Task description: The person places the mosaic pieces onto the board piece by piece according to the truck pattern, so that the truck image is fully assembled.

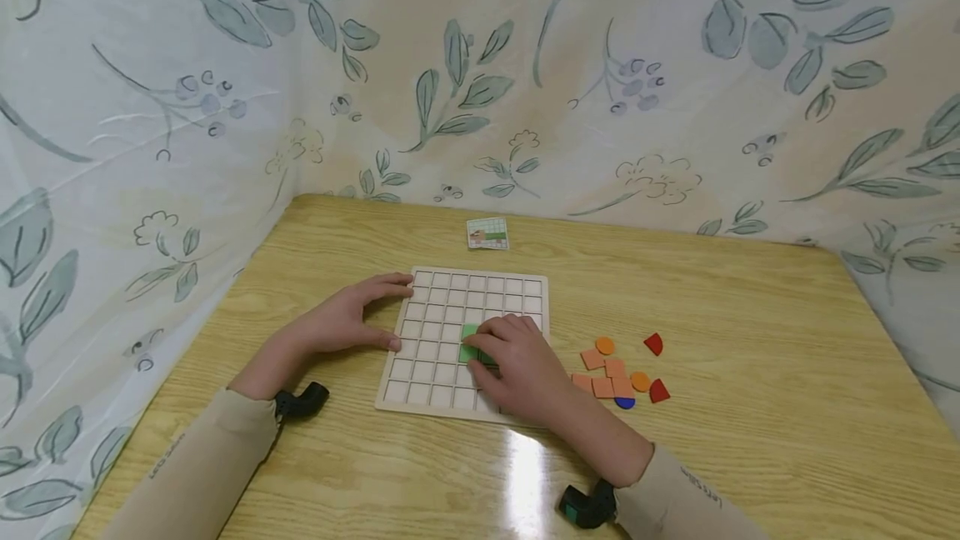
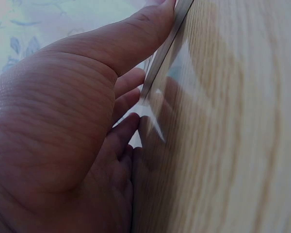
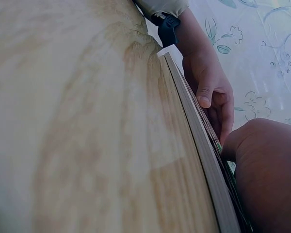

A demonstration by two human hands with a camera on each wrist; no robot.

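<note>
A pale wooden grid board (image 1: 420,350) lies flat on the table. My left hand (image 1: 341,319) rests at the board's left edge, thumb and fingertips spread apart and touching the rim; its palm fills much of the left wrist view. Over the middle of the grid, my right hand (image 1: 521,365) has curled fingers, with thumb and forefinger at a green tile (image 1: 487,354) that they appear to pinch. Light green squares (image 1: 468,330) show in the cells beside those fingertips. The hand hides part of the green area and the board's lower right.
Right of the board lie several orange squares (image 1: 603,387), orange discs (image 1: 604,345), red quarter-circle pieces (image 1: 653,344) and a partly covered blue piece (image 1: 625,402). Behind the board is a small picture card (image 1: 487,234). A leaf-patterned curtain (image 1: 465,90) surrounds the wooden table (image 1: 750,340).
</note>
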